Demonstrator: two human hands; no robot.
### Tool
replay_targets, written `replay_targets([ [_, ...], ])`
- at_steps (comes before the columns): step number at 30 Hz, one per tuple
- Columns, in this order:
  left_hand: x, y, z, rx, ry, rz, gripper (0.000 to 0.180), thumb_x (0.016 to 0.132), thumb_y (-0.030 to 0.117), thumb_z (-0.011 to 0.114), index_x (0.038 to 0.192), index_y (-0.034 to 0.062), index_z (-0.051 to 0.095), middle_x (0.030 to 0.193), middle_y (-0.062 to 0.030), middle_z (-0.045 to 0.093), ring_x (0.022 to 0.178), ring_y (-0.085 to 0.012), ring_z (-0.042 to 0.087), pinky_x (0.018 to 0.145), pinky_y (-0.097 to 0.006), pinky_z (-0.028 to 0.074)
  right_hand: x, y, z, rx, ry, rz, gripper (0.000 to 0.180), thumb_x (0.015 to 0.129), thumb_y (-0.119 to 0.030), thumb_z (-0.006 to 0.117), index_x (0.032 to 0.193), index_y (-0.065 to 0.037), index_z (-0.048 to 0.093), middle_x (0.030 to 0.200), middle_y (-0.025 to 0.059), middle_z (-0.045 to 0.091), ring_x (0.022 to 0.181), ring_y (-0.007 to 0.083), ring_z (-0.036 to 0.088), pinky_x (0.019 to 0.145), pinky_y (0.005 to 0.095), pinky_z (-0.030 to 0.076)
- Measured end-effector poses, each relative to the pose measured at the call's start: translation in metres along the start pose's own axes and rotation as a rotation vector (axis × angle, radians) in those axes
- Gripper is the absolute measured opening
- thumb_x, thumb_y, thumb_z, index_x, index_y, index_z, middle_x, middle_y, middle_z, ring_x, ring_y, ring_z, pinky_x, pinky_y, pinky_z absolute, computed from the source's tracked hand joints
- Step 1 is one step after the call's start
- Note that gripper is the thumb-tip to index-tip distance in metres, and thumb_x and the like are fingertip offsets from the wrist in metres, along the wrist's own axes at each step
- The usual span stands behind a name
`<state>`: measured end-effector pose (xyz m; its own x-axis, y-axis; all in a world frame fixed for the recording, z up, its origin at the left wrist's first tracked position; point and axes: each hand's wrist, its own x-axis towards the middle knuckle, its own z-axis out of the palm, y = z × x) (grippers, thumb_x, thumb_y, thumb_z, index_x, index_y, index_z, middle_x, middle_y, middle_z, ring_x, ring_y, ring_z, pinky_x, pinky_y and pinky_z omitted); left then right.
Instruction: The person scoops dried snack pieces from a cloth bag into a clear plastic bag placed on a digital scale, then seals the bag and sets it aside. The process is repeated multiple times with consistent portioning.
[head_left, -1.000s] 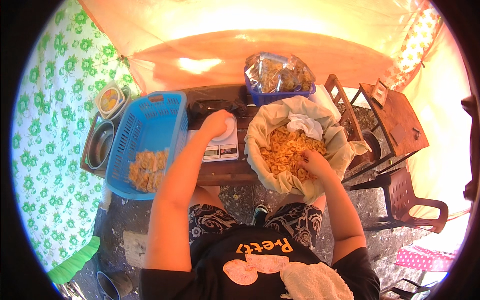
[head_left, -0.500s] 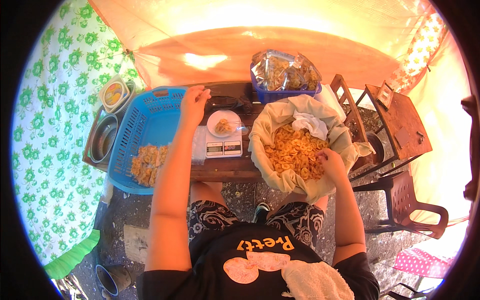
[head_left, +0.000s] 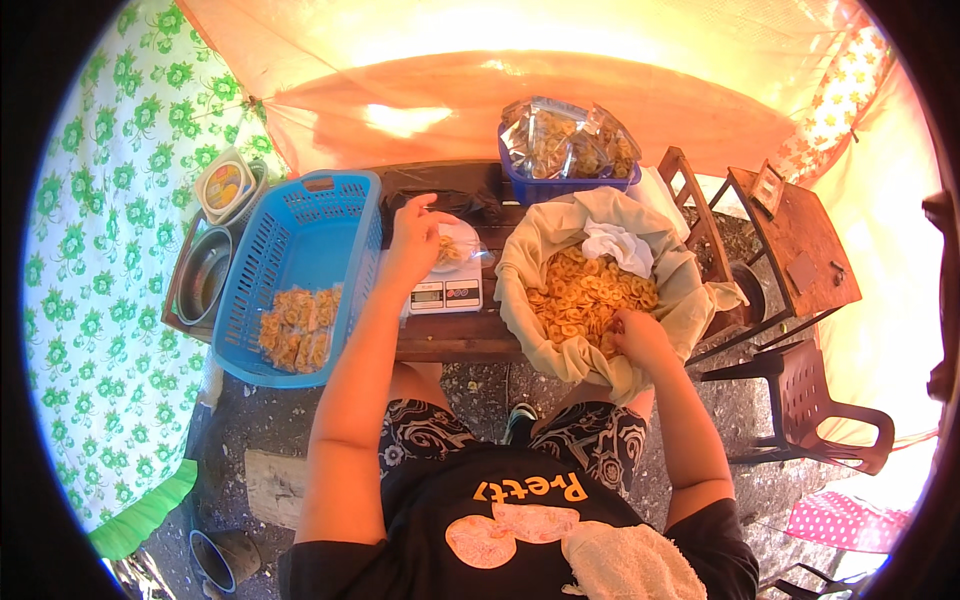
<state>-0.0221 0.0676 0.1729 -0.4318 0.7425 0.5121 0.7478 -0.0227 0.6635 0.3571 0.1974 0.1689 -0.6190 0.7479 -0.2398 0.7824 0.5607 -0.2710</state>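
Round yellow banana chips fill a cloth-lined basin in front of me on the right. My right hand is in that basin, its fingers curled down on chips at the near right of the heap. My left hand hovers by the left side of a white kitchen scale, fingers bent and apart, with nothing seen in them. On the scale, a clear plastic bag with a few chips lies on a white round plate, partly hidden by that hand.
Left of the scale stands a blue plastic basket with several small packed bags of chips. Behind the basin, a dark blue tub holds larger filled bags. A metal pot sits at far left, a brown plastic chair at right.
My left hand has come nearer and to the right, from above the basket's far corner to beside the scale. My right hand has shifted slightly left and lower within the chips.
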Motion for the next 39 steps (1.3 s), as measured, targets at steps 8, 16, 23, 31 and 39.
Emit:
replay_targets([
  [8,-0.030,-0.014,0.039,0.168,-0.349,0.048,0.037,0.071,-0.006,0.057,0.096,0.0151,0.074,0.130,-0.0174,0.049,0.119,-0.0377,0.042,0.102,-0.044,0.037,0.010,0.013,0.000,0.110,0.104,0.017,0.015,0.076,-0.007,0.061,0.090,-0.004,0.067,0.080,0.0137,0.066,0.076,0.0269,0.064,0.068,0.0379,0.049],
  [16,-0.030,-0.033,0.089,0.590,-0.176,0.035,0.013,0.079,0.011,0.060,0.086,0.0086,0.070,0.098,-0.0139,0.062,0.098,-0.0333,0.054,0.086,-0.046,0.045,0.019,0.006,-0.037,0.871,0.082,0.089,0.018,0.082,-0.009,0.068,0.097,-0.001,0.064,0.083,0.0013,0.065,0.076,0.0099,0.060,0.065,0.0252,0.048],
  [23,0.025,-0.009,0.039,0.132,0.161,-0.017,0.017,0.075,0.004,0.060,0.089,0.0014,0.069,0.087,-0.0142,0.067,0.080,-0.0308,0.063,0.075,-0.037,0.050,0.020,-0.039,-0.061,1.188,0.118,-0.123,0.016,0.088,-0.009,0.065,0.102,-0.003,0.062,0.089,-0.0010,0.063,0.077,0.0066,0.058,0.066,0.0225,0.048],
  [31,0.057,0.123,0.000,-0.125,-0.313,-0.045,0.033,0.070,0.005,0.061,0.102,0.0046,0.070,0.074,-0.0109,0.062,0.068,-0.0156,0.057,0.064,-0.028,0.045,0.023,-0.133,-0.117,0.973,0.474,-0.543,0.012,0.088,-0.007,0.063,0.100,-0.003,0.062,0.088,0.0010,0.064,0.081,0.0088,0.060,0.071,0.0248,0.049],
  [39,0.057,0.149,-0.002,-0.280,-0.662,-0.188,0.025,0.072,0.000,0.062,0.097,0.0039,0.065,0.078,-0.0074,0.063,0.073,-0.0150,0.058,0.069,-0.030,0.046,0.021,-0.158,-0.111,0.837,0.462,-0.649,0.013,0.089,-0.003,0.060,0.101,0.000,0.057,0.092,0.0060,0.063,0.083,0.0131,0.063,0.072,0.0272,0.052],
])
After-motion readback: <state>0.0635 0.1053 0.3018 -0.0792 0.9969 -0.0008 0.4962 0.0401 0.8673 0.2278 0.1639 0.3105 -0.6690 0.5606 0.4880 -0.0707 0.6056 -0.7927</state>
